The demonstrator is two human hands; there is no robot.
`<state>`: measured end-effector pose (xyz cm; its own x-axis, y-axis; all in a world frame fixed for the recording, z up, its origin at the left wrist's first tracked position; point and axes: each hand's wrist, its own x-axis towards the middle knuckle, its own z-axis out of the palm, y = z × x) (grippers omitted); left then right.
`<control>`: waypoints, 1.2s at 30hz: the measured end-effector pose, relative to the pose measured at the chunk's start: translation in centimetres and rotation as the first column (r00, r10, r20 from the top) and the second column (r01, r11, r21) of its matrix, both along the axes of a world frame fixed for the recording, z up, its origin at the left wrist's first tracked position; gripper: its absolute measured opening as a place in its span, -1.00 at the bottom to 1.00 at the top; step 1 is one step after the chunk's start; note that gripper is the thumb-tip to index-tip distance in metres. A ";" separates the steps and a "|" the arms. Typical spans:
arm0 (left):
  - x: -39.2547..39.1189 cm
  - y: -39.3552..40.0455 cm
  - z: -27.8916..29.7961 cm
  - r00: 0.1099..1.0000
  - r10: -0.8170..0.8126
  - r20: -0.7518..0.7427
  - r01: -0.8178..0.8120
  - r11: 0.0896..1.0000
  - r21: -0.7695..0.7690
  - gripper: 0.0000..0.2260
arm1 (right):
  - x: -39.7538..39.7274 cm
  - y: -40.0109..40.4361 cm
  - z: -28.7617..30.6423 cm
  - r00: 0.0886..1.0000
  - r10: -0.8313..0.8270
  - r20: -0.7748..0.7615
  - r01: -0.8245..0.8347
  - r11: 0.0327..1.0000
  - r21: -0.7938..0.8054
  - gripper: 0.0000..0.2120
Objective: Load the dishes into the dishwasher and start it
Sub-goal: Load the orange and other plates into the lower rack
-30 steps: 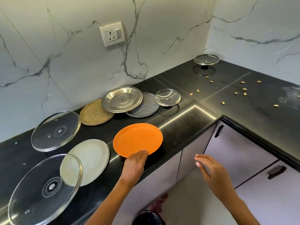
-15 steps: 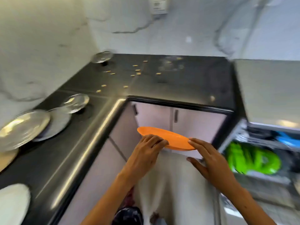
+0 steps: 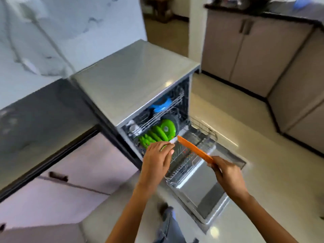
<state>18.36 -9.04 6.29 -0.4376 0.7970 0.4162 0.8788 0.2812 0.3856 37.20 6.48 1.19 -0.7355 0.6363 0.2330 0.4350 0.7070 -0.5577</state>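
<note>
I hold an orange plate (image 3: 194,149) edge-on and tilted in my right hand (image 3: 226,174), gripping its near rim above the pulled-out lower rack (image 3: 201,130) of the open dishwasher (image 3: 136,79). My left hand (image 3: 156,160) hovers with loosely bent fingers by the far tip of the orange plate, right in front of a row of upright green plates (image 3: 163,130) in the lower rack. It grips nothing. A blue dish (image 3: 161,103) sits in the upper rack. The view is motion-blurred.
The dishwasher door (image 3: 198,192) lies folded down over the floor in front of me. A black counter (image 3: 35,116) with pale cabinets below stands at the left. More cabinets (image 3: 254,46) line the right side across the light floor.
I have turned right from the counter to the dishwasher. The orange plate went from both hands to my right hand alone and now tilts over the lower rack.
</note>
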 end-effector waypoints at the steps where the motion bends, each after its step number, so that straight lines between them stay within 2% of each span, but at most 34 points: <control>1: -0.6 1.6 -1.3 1.000 -0.018 0.021 0.019 0.998 -0.054 -0.77 | 0.2 0.8 -0.6 0.998 -0.061 0.006 0.061 0.998 -0.024 -0.96; 6: -4.6 9.3 -9.2 0.992 -0.099 0.081 0.116 0.965 -0.236 -0.75 | -1.6 5.4 -4.8 0.974 -0.225 0.011 0.225 0.971 -0.075 -0.92; 10: -9.5 15.2 -17.2 0.988 -0.149 0.037 0.153 0.928 -0.340 -0.86 | -5.8 9.9 -10.8 0.955 -0.295 0.040 0.298 0.946 -0.127 -0.96; 14: -15.1 20.9 -25.3 0.991 -0.132 0.022 0.128 0.884 -0.450 -0.65 | -11.2 14.5 -17.4 0.940 -0.340 0.012 0.335 0.918 -0.214 -0.87; 17: -19.3 24.7 -31.1 0.986 -0.167 -0.008 0.140 0.850 -0.507 -0.62 | -15.3 17.6 -21.8 0.934 -0.355 -0.028 0.338 0.909 -0.243 -0.93; 22: -24.8 30.1 -38.4 0.961 -0.256 -0.103 0.084 0.627 -0.775 -0.51 | -21.2 21.9 -29.3 0.916 -0.400 -0.035 0.370 0.875 -0.311 -0.88; 25: -27.0 32.4 -41.2 0.949 -0.293 -0.117 0.055 0.520 -0.852 -0.45 | -24.3 24.0 -32.4 0.926 -0.378 0.011 0.358 0.868 -0.343 -0.98; 29: -29.4 34.0 -43.2 0.925 -0.358 -0.124 0.045 0.428 -0.902 -0.40 | -27.8 26.4 -34.5 0.932 -0.356 0.068 0.355 0.860 -0.366 -0.91; 32: -29.8 34.1 -43.7 0.921 -0.369 -0.122 0.076 0.479 -0.874 -0.41 | -30.0 27.9 -35.1 0.951 -0.303 0.061 0.303 0.876 -0.376 -0.96; 36: -29.9 32.4 -43.3 0.946 -0.303 -0.113 0.082 0.561 -0.823 -0.45 | -32.5 29.7 -35.4 0.961 -0.276 0.001 0.252 0.877 -0.410 -0.96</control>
<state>-11.56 23.34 -37.06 -0.2187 0.9006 -0.3755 0.9752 0.1884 -0.1162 4.70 36.20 -34.22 -0.5207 0.8523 -0.0487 0.5336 0.2804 -0.7979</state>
